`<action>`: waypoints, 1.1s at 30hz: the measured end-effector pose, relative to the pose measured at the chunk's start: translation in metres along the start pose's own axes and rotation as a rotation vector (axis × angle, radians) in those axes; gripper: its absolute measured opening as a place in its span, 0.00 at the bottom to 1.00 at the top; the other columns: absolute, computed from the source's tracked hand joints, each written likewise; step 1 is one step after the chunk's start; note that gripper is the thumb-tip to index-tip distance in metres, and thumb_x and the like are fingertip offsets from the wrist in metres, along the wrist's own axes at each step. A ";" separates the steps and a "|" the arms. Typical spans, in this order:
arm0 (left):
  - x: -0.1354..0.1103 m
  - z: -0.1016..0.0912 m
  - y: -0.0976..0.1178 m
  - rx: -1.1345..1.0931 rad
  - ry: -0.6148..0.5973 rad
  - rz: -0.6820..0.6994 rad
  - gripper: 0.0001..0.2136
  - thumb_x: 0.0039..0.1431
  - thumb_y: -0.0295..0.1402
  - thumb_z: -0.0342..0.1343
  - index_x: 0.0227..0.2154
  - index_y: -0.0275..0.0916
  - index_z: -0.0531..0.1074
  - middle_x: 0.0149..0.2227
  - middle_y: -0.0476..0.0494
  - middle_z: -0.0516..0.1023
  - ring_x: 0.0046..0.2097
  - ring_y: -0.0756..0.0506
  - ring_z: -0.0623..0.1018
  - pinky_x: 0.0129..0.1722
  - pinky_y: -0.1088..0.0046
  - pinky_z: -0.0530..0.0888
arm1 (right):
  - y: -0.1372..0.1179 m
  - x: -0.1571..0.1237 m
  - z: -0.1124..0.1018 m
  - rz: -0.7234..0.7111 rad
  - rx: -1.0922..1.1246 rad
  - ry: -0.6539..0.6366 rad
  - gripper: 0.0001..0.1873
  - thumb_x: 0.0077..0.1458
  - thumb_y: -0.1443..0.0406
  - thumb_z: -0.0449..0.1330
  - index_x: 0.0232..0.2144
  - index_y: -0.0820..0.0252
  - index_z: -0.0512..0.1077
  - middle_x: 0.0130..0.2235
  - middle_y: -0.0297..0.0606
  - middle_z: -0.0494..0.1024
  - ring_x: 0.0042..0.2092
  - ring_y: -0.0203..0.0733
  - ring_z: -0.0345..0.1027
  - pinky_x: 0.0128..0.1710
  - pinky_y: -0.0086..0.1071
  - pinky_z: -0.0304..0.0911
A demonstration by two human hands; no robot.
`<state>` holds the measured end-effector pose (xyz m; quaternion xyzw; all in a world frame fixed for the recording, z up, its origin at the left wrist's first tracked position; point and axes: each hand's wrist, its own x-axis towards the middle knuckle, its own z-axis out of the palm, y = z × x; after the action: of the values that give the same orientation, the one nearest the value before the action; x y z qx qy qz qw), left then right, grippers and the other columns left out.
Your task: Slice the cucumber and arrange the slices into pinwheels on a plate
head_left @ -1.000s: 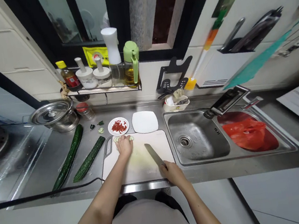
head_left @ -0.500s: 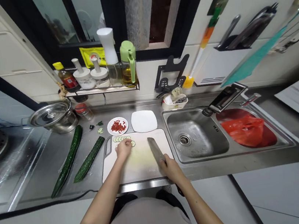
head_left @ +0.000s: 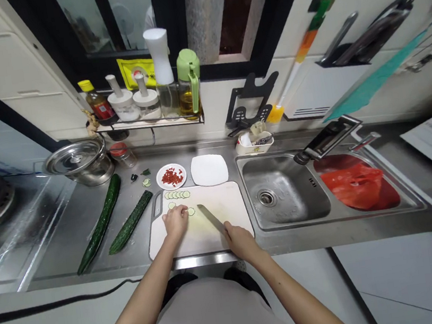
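Note:
My left hand [head_left: 176,222] rests low over the white cutting board [head_left: 211,240]. Its fingers are bent together, their tips at the edge of a thin cucumber slice [head_left: 191,211]; the fingers partly hide what lies under them. Another slice [head_left: 171,205] lies just beyond the knuckles. Along the far edge of the board runs an overlapping row of cucumber slices [head_left: 177,195]. My right hand [head_left: 241,240] is closed around the handle of a kitchen knife [head_left: 211,218], whose blade slants over the middle of the board, tip to the far left, apart from the slices.
Left of the board lie two cucumbers [head_left: 101,221], one longer, with cucumber scraps [head_left: 146,182] behind. A plate of chopped red pieces [head_left: 172,176] and a white square plate [head_left: 209,170] stand behind the board. A sink [head_left: 285,195] is right; a lidded pot [head_left: 79,162] stands back left.
My left hand has come nearer to me, uncovering more of the row and single slices. The knife has moved left, its blade now more slanted. The camera view has shifted slightly.

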<state>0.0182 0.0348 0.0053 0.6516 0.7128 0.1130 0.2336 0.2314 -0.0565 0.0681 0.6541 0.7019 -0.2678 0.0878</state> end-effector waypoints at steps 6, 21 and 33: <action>-0.003 0.003 0.000 -0.001 -0.017 -0.019 0.11 0.56 0.35 0.50 0.38 0.45 0.76 0.40 0.44 0.79 0.48 0.40 0.72 0.47 0.61 0.61 | -0.008 -0.001 -0.001 -0.027 -0.055 -0.036 0.10 0.62 0.68 0.42 0.43 0.59 0.61 0.37 0.44 0.76 0.39 0.45 0.71 0.33 0.32 0.52; -0.002 0.004 -0.001 -0.023 -0.016 -0.020 0.10 0.56 0.34 0.51 0.38 0.46 0.76 0.40 0.45 0.79 0.47 0.40 0.72 0.46 0.61 0.61 | -0.025 0.008 0.001 -0.037 -0.123 -0.092 0.14 0.59 0.73 0.43 0.46 0.61 0.61 0.38 0.47 0.76 0.40 0.48 0.72 0.35 0.34 0.57; -0.001 0.004 0.000 -0.025 -0.025 -0.042 0.11 0.56 0.34 0.50 0.38 0.46 0.76 0.39 0.46 0.78 0.48 0.42 0.72 0.47 0.63 0.61 | -0.027 0.014 -0.012 -0.050 -0.211 -0.157 0.17 0.56 0.76 0.45 0.47 0.61 0.61 0.39 0.47 0.77 0.42 0.46 0.72 0.35 0.32 0.60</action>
<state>0.0201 0.0331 0.0021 0.6350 0.7218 0.1087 0.2530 0.2065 -0.0385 0.0782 0.6005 0.7333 -0.2449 0.2042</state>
